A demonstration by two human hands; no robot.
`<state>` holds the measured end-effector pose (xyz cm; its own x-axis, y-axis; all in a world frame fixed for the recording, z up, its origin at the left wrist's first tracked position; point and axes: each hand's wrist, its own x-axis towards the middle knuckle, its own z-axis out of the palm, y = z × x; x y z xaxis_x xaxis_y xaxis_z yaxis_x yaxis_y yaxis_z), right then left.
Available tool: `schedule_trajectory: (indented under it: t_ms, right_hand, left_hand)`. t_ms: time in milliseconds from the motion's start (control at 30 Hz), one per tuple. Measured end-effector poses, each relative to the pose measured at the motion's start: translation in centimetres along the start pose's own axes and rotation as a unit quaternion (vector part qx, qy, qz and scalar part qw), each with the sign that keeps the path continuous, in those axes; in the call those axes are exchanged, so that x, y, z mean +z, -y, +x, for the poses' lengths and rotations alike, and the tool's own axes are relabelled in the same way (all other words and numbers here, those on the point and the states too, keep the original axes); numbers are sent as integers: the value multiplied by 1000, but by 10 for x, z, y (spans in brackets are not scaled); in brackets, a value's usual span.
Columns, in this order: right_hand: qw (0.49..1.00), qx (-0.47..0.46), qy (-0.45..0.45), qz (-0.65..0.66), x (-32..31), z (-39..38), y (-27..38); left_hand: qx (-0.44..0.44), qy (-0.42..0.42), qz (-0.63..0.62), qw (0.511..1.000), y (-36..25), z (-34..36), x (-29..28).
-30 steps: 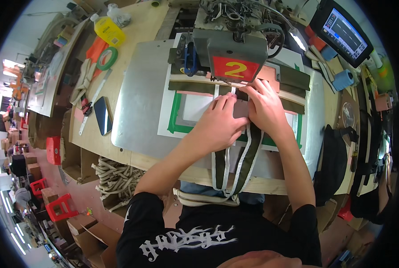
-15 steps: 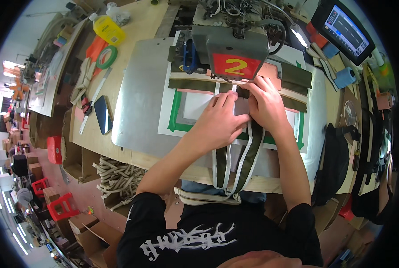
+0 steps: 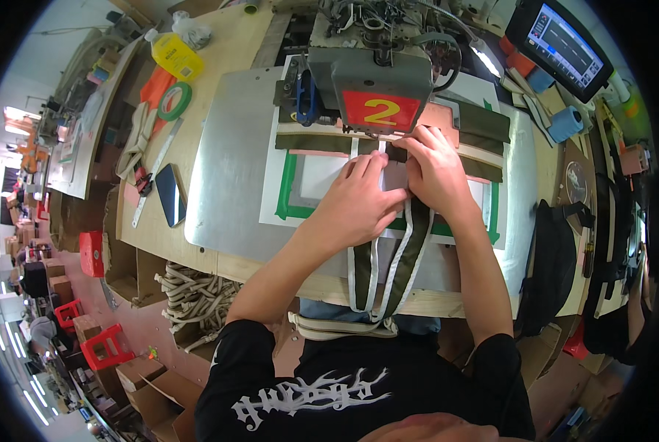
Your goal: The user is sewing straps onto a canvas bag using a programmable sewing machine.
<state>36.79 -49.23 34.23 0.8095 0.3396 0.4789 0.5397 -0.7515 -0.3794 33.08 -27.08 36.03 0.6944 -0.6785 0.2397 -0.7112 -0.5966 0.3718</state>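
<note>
A long olive strap with white edging (image 3: 408,269) hangs in a loop over the table's front edge, its upper ends running under the head of a sewing machine (image 3: 377,85). My left hand (image 3: 357,199) is closed on the strap just in front of the machine, fingers bent and pressed together. Beside it, my right hand (image 3: 436,168) pinches the strap end close to the needle area. My fingers hide part of the strap there. Across the work plate lies a wide olive and cream band (image 3: 311,141), behind a white sheet framed with green tape (image 3: 288,184).
A metal plate (image 3: 226,162) surrounds the work. At the left are a phone (image 3: 170,195), a steel ruler (image 3: 147,193), green tape roll (image 3: 173,101) and yellow bottle (image 3: 175,55). A screen (image 3: 565,48) and blue thread cone (image 3: 565,125) stand right. Bundled cream straps (image 3: 197,298) lie below.
The whole view has shifted slightly. Both hands stay at the strap in front of the machine with nearly the same grip.
</note>
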Motion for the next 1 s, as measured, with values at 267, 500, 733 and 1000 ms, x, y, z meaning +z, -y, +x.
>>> schedule_trajectory:
  t_ms: [267, 500, 733, 1000]
  right_hand:
    - [1000, -1, -7, -4, 1, 0, 1]
    - [1000, 7, 18, 12, 0, 0, 2]
    - [999, 15, 23, 30, 1, 0, 3]
    - [999, 17, 23, 43, 2, 0, 3]
  left_hand:
    - [-2, -4, -7, 1000, 2, 0, -1]
    - [-8, -9, -12, 1000, 1, -1, -5]
    - [-10, -13, -15, 1000, 3, -1, -3]
    - [-4, -28, -14, 1000, 6, -2, -2]
